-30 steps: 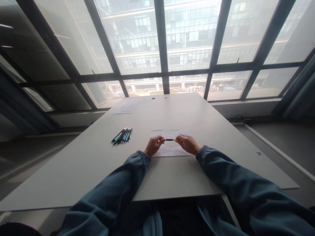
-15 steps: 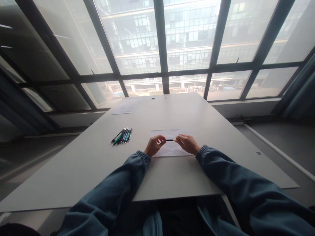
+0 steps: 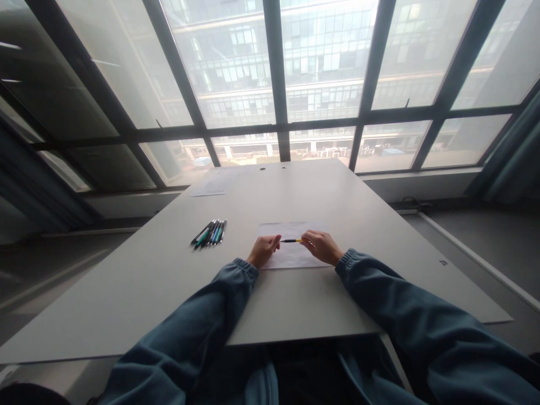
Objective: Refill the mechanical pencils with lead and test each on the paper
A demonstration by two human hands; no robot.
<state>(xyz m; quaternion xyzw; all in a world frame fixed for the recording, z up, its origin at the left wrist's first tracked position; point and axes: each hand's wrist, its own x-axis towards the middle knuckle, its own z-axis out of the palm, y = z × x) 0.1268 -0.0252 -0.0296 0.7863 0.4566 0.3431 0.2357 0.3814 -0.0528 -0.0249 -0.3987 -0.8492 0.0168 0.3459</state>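
Observation:
A pen (image 3: 290,241) with a black front part and a yellow barrel lies level between my hands, its thin tip pointing left. My right hand (image 3: 320,246) pinches the yellow end between thumb and fingers. At the tip end, my left hand (image 3: 264,250) is closed, with thumb and forefinger against the point; its other fingers are curled in and what is inside them is hidden. Beneath both hands a sheet of white paper (image 3: 301,259) rests on the white table (image 3: 295,309).
Several pens (image 3: 210,233), mostly dark with green and blue ones, lie bunched to the left of my hands. Another paper sheet (image 3: 213,183) is at the table's far left. Large windows (image 3: 324,67) stand beyond the table.
My left hand has turned at the tip end and its fingers have curled in more tightly. The right hand and the pen stay nearly in place.

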